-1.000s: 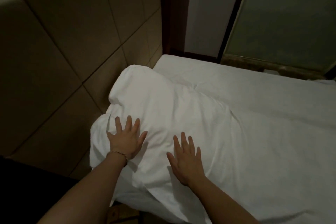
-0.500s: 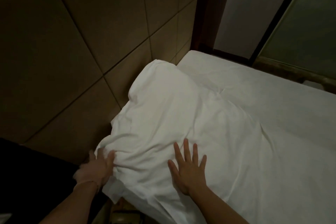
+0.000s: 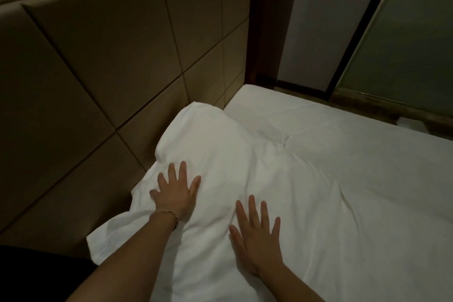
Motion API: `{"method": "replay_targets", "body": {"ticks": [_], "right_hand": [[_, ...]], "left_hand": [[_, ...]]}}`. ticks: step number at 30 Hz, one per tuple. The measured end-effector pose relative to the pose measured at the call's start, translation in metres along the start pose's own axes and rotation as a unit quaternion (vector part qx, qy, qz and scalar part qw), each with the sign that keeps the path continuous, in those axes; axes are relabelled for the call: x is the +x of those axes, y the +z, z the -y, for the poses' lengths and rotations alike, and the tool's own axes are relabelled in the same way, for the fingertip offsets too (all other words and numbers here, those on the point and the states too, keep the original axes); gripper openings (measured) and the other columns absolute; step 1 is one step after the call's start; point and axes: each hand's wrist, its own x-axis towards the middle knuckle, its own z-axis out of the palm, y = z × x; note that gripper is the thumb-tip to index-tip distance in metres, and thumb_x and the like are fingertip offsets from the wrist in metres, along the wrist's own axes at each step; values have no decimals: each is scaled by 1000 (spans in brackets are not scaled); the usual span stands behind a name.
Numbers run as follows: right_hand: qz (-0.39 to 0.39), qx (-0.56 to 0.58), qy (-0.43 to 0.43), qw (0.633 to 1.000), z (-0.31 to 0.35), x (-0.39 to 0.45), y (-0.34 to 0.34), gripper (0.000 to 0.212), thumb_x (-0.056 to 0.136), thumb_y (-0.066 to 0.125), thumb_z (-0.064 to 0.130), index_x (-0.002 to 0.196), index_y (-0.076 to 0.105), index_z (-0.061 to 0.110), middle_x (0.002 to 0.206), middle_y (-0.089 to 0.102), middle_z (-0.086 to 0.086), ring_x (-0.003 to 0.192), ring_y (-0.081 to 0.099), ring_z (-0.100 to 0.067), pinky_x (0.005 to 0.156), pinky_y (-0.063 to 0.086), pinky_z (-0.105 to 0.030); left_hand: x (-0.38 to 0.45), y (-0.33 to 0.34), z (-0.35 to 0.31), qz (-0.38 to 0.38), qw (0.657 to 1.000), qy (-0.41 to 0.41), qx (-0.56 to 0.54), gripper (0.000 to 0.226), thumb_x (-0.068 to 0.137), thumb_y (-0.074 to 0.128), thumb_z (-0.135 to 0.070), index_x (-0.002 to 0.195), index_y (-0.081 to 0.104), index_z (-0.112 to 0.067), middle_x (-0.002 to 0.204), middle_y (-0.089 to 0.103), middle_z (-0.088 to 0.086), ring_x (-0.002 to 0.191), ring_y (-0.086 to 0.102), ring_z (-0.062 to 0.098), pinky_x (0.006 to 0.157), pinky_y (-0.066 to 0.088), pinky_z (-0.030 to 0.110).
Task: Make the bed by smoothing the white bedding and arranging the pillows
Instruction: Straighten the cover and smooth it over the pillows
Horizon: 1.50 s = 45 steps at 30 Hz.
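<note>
A white pillow point(image 3: 215, 144) lies against the padded headboard, its far end raised into a rounded hump. White bedding point(image 3: 355, 191) covers the bed to the right, with soft creases near the pillow. My left hand point(image 3: 175, 192) rests flat on the pillow's near left part, fingers spread, a thin bracelet at the wrist. My right hand point(image 3: 256, 238) lies flat and spread on the white fabric a little nearer to me and to the right. Neither hand grips anything.
A tan padded headboard point(image 3: 103, 61) of square panels fills the left. A dark wooden post point(image 3: 267, 19) stands at the bed's far corner, with a frosted glass panel point(image 3: 411, 39) beyond the far edge. Something dark point(image 3: 36, 274) sits at lower left.
My left hand has come back from the pillow's left edge, where it was pinching the fabric, and now lies flat on top. My right hand has barely moved.
</note>
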Motion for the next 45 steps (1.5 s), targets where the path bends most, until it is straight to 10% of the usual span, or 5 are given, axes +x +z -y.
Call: {"method": "replay_targets", "body": {"ticks": [9, 16, 22, 27, 45], "right_hand": [[-25, 38, 18, 999, 18, 41, -5, 59, 93, -1, 67, 144, -27, 52, 150, -44, 19, 140, -41, -15, 116, -16, -55], [-60, 65, 55, 995, 30, 74, 11, 64, 89, -5, 72, 148, -19, 52, 156, -35, 17, 145, -32, -19, 118, -8, -57], [-104, 34, 116, 987, 29, 83, 31, 62, 98, 21, 64, 147, 44, 36, 158, 35, 0, 141, 35, -27, 102, 30, -61], [-119, 27, 112, 986, 27, 88, 32, 62, 96, 22, 65, 149, 41, 37, 156, 38, 3, 143, 33, -23, 106, 27, -56], [-62, 10, 169, 984, -43, 56, 44, 62, 99, 22, 64, 151, 36, 35, 161, 28, 5, 146, 21, -25, 114, 5, -49]], "left_hand": [[47, -12, 40, -29, 999, 13, -43, 55, 93, 22, -66, 100, 39, -15, 96, 67, 10, 88, 65, 32, 78, 50, 41], [65, -5, 55, -73, 997, -15, 37, 47, 103, 29, -54, 106, 49, -11, 105, 61, 10, 92, 62, 33, 73, 48, 41], [80, -11, -35, -216, 951, 220, -2, 49, 97, 37, -45, 136, 50, -19, 141, 51, 14, 129, 47, 37, 99, 39, 61], [83, 29, -59, -67, 951, 289, 93, 62, 98, 21, -62, 154, 32, -36, 163, 24, 1, 150, 20, 35, 108, 21, 71], [78, 45, -8, -37, 973, 203, 102, 69, 97, 10, -65, 157, 21, -33, 165, 14, -3, 151, 12, 31, 113, 13, 63]]}}
